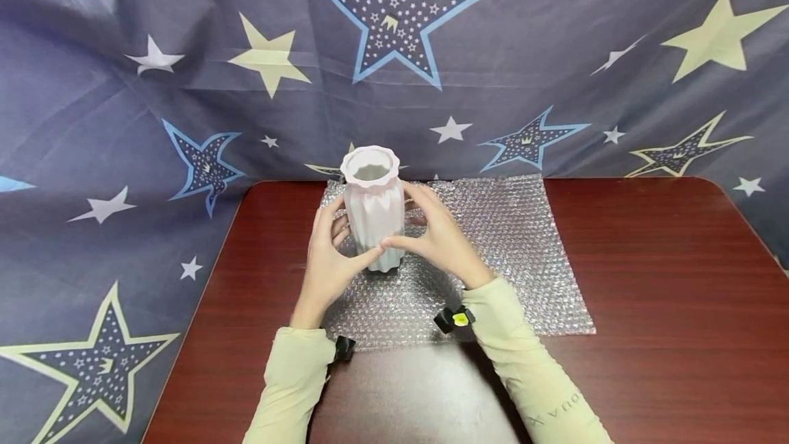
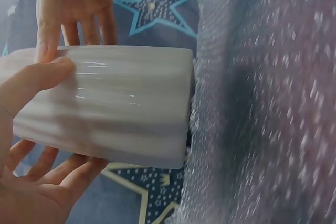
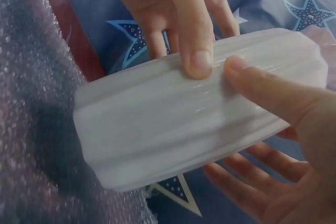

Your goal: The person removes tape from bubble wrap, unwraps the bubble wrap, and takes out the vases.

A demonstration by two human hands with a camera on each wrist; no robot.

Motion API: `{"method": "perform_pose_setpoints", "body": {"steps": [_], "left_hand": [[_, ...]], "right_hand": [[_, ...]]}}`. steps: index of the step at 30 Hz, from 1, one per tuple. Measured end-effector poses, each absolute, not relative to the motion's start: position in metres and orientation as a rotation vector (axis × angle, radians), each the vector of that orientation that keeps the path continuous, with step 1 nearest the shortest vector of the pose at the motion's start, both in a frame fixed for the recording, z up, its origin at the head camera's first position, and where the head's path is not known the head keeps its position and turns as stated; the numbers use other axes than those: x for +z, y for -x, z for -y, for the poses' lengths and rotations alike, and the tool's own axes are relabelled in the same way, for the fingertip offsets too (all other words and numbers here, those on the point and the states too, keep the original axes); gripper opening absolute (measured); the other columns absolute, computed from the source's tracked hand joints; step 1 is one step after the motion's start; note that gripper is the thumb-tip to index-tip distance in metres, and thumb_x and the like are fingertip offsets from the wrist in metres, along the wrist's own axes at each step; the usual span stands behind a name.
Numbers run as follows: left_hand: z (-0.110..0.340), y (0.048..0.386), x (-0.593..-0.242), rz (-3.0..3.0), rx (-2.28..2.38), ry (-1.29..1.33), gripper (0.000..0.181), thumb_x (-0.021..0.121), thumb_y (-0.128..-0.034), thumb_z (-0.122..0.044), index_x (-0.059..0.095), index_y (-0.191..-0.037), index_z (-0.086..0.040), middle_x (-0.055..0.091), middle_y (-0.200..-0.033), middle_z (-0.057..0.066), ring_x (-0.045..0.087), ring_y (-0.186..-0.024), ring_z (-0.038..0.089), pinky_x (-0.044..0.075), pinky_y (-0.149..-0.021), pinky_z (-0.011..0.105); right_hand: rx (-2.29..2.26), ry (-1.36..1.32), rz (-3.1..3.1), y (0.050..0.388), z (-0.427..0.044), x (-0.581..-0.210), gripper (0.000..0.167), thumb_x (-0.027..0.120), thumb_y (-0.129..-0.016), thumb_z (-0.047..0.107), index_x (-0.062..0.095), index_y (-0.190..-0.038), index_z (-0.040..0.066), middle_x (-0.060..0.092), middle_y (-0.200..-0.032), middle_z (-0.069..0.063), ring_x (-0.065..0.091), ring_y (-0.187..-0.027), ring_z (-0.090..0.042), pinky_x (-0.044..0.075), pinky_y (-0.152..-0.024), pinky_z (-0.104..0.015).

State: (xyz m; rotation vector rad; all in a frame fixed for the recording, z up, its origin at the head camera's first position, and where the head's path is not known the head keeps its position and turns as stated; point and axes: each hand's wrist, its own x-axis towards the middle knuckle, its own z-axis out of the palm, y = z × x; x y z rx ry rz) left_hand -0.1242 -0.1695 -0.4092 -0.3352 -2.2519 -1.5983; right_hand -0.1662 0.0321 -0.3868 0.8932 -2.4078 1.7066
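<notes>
A tall white fluted vase (image 1: 374,214) with a scalloped, open rim stands upright between both hands over a sheet of bubble wrap (image 1: 511,252). My left hand (image 1: 329,262) grips its left side, and my right hand (image 1: 442,238) grips the right. On the near face of the vase the two thumbs almost meet. In the left wrist view, the left-hand fingers (image 2: 79,177) curve around the glossy body (image 2: 131,93). The right wrist view has the right thumb (image 3: 262,85) pressed on the ridges. Whether the vase's base touches the wrap cannot be told.
The bubble wrap lies flat on a reddish-brown wooden table (image 1: 666,279), reaching its back edge. Behind the table hangs a dark cloth (image 1: 524,40) printed with stars. A small black device (image 1: 455,319) is worn at the right wrist, and another black device (image 1: 344,348) at the left.
</notes>
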Motion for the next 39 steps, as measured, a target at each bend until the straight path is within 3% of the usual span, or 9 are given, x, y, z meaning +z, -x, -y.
{"method": "perform_pose_setpoints", "body": {"steps": [8,13,21,29,39], "left_hand": [[0.182,0.122,-0.399,2.231,-1.605,0.251,0.091,0.087,-0.0728,-0.001,0.040,-0.150,-0.011,0.043,-0.134,0.016,0.054,-0.129,0.027,0.045,-0.107,0.037],[0.187,0.119,-0.390,2.217,-1.619,0.203,0.091,0.085,-0.0718,0.007,0.038,-0.150,-0.003,0.041,-0.134,0.019,0.051,-0.130,0.029,0.042,-0.109,0.042],[0.210,0.124,-0.399,2.165,-1.582,0.186,0.092,0.086,-0.0732,-0.001,0.039,-0.151,-0.015,0.043,-0.136,0.008,0.051,-0.130,0.021,0.044,-0.108,0.032],[0.230,0.126,-0.402,2.097,-1.573,0.135,0.091,0.086,-0.0716,0.002,0.041,-0.149,-0.015,0.043,-0.137,0.000,0.051,-0.130,0.022,0.045,-0.108,0.031],[0.245,0.126,-0.403,2.042,-1.593,0.078,0.089,0.084,-0.0735,0.005,0.041,-0.149,-0.015,0.041,-0.141,0.000,0.049,-0.132,0.022,0.043,-0.110,0.031]], "right_hand": [[1.659,-0.901,2.410,0.172,-0.010,-0.382,0.091,0.088,-0.073,0.016,0.041,-0.151,0.009,0.051,-0.131,-0.011,0.054,-0.120,-0.022,0.053,-0.096,-0.025],[1.670,-0.927,2.393,0.174,0.003,-0.381,0.089,0.088,-0.074,0.017,0.042,-0.150,0.011,0.052,-0.127,-0.010,0.054,-0.117,-0.021,0.054,-0.093,-0.024],[1.609,-0.942,2.421,0.178,0.025,-0.377,0.090,0.087,-0.075,0.017,0.040,-0.152,0.011,0.052,-0.130,-0.010,0.055,-0.118,-0.020,0.053,-0.095,-0.026],[1.534,-0.977,2.456,0.182,0.049,-0.371,0.090,0.085,-0.077,0.019,0.038,-0.152,0.009,0.054,-0.133,-0.011,0.056,-0.117,-0.021,0.052,-0.097,-0.028],[1.499,-0.985,2.495,0.186,0.072,-0.370,0.088,0.084,-0.080,0.022,0.038,-0.153,0.012,0.053,-0.141,-0.008,0.059,-0.119,-0.022,0.052,-0.098,-0.027]]}}
